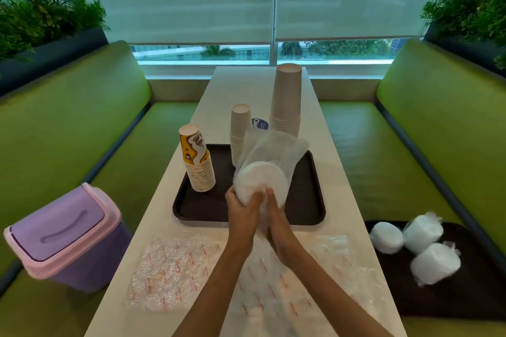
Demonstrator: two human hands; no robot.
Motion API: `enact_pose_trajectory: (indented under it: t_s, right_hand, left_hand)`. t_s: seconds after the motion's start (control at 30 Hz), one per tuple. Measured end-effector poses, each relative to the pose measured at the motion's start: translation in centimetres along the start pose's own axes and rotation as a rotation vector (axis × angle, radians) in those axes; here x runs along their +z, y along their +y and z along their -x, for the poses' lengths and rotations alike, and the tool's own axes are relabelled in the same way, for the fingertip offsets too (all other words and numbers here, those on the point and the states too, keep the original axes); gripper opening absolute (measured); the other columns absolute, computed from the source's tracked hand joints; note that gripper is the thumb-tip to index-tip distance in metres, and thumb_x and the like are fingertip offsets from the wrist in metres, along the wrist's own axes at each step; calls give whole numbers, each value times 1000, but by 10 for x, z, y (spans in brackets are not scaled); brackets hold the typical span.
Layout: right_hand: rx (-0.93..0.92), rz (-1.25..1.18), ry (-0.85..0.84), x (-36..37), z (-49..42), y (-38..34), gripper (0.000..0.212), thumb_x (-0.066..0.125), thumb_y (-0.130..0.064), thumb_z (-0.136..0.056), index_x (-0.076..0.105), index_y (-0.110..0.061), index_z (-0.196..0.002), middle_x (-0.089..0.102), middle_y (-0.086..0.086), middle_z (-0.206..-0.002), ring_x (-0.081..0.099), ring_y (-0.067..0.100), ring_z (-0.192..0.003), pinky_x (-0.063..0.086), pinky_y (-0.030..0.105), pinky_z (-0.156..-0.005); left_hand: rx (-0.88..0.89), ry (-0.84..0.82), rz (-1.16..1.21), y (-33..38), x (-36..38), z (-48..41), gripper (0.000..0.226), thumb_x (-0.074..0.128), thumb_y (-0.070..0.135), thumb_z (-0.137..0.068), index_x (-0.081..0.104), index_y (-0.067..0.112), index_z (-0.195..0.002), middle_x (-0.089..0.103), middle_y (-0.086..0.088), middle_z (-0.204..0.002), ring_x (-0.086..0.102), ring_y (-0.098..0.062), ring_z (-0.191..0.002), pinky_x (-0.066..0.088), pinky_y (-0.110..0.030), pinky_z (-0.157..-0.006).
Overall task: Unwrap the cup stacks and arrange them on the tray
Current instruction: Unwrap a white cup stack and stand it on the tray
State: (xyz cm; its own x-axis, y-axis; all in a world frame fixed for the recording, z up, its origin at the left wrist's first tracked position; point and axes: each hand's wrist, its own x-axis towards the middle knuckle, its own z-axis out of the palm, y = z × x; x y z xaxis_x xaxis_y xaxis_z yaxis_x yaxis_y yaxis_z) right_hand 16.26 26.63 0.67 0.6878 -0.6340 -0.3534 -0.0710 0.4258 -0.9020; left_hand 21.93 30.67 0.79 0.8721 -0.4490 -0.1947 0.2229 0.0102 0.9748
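A dark brown tray [309, 208] lies on the white table. On it stand a yellow-patterned cup stack [197, 164] at the left and a small beige cup stack [239, 131] at the back. A tall beige cup stack [286, 101] stands just behind the tray. Above the tray I hold a white stack in a clear plastic wrapper [267, 164]. My left hand [241, 206] grips its near end from the left. My right hand [275, 210] grips the wrapper at that end, fingers curled into the plastic.
Several empty printed plastic wrappers [175, 273] lie on the table in front of me. A second dark tray [449, 301] on the right green bench carries three wrapped white stacks [423, 232]. A purple lidded bin [63, 238] sits on the left bench.
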Motion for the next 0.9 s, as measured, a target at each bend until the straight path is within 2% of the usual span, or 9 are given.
enact_pose_trajectory:
  t_s: [0.1, 0.2, 0.33, 0.43, 0.5, 0.57, 0.73, 0.83, 0.9]
  right_hand:
    - [5, 18, -91, -12, 6, 0, 67, 42, -57, -79, 42, -23, -136, 58, 4, -124, 60, 16, -109, 53, 31, -88]
    - [-111, 7, -8, -33, -8, -28, 76, 56, -68, -73, 52, -18, -129, 68, -3, -101, 68, 10, -86, 54, 24, -68]
    - [-49, -71, 19, -31, -19, -57, 74, 70, -64, -67, 55, -18, -122, 67, 9, -106, 65, 25, -95, 53, 44, -87]
    - [7, -42, 95, -24, -14, -45, 43, 62, -50, -81, 49, -22, -111, 61, 1, -98, 60, 18, -88, 53, 38, -78]
    - [54, -134, 136, -23, -13, -31, 60, 64, -58, -69, 50, -22, -115, 62, 4, -103, 62, 21, -94, 54, 40, -78]
    - [68, -251, 181, -24, -16, -20, 74, 65, -60, -58, 51, -22, -120, 61, 8, -115, 61, 28, -104, 52, 50, -91]
    - [-42, -219, 282, -29, -14, -16, 56, 64, -53, -70, 52, -23, -115, 61, 6, -110, 61, 28, -102, 50, 54, -93]
    - [-113, -181, 227, -36, -16, -25, 79, 77, -59, -61, 52, -20, -124, 64, 8, -114, 63, 28, -103, 51, 52, -92]
    - [-142, -35, 195, -39, -18, -31, 86, 79, -58, -52, 54, -17, -123, 65, 7, -110, 63, 27, -103, 52, 48, -91]
  left_hand:
    - [17, -46, -3, 2, -11, -8, 60, 67, 24, -86, 34, 18, -136, 50, -6, -127, 54, -24, -113, 52, -45, -91]
    - [55, -165, -67, 4, -22, -9, 57, 69, 19, -84, 35, 22, -130, 51, -2, -120, 55, -17, -104, 54, -31, -77]
    - [54, -313, -114, -1, -16, 3, 56, 68, 18, -84, 33, 28, -127, 49, 0, -120, 56, -15, -104, 56, -27, -74]
    - [68, -272, -81, -1, -8, 9, 56, 61, 20, -90, 27, 27, -134, 47, 0, -123, 56, -13, -101, 55, -20, -65]
    - [64, -266, -92, -1, -4, 12, 62, 57, 23, -92, 20, 26, -142, 43, 0, -128, 55, -12, -103, 55, -18, -65]
    - [62, -322, -143, -2, -5, 13, 70, 56, 26, -93, 11, 28, -147, 38, -1, -134, 53, -15, -110, 57, -21, -71]
    - [-15, -612, -329, 1, -21, 12, 82, 66, 20, -88, 6, 34, -143, 36, 11, -132, 48, -9, -115, 52, -20, -84]
    - [-124, -694, -431, 6, -33, 2, 100, 72, 15, -81, 0, 31, -150, 33, 4, -144, 39, -17, -130, 37, -36, -108]
    - [-150, -630, -311, 17, -36, -4, 97, 69, 14, -82, 2, 25, -152, 37, 0, -145, 42, -18, -126, 36, -41, -109]
